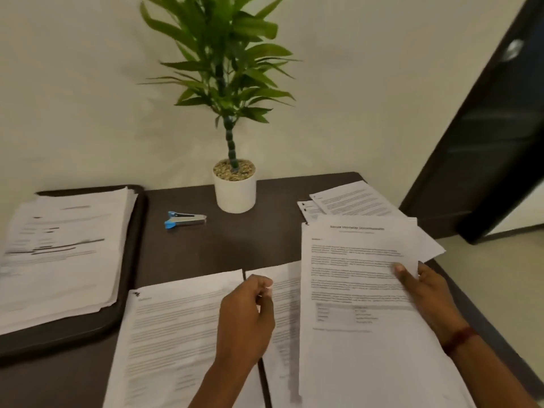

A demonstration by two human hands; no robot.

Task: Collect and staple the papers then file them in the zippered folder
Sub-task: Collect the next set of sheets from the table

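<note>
While in R hand (426, 293), sheets (362, 290) by desk (235, 245) edge

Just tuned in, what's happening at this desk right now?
A person is gathering papers. The right hand holds a sheaf by its right edge; the left hand, fingers curled, is over sheets on the table, grip unclear. The stapler lies untouched near the plant pot, and the open folder at left holds a stack.
</note>
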